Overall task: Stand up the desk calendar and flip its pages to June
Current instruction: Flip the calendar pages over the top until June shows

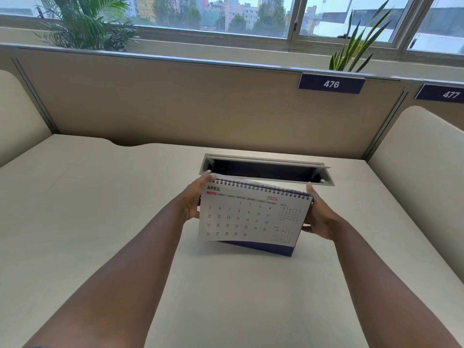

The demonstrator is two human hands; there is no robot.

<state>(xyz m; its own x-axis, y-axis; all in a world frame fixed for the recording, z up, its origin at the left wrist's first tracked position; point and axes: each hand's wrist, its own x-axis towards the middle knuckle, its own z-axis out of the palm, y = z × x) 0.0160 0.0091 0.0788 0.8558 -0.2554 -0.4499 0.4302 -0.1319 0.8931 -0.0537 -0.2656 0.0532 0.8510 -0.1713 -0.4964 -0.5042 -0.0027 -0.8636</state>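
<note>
one white spiral-bound desk calendar w/ dark blue base (253, 217), upright but tilted over the cream desk top (100, 222), front page reads april 2026 — mini-month digits too small to read. left hand (192, 203) grips its left edge, right hand (317, 217) its right edge; fingertips hidden behind. open cable tray (266, 169) just beyond.

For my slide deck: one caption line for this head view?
Both hands, left hand and right hand, hold the desk calendar upright on the desk, open at April.
</note>
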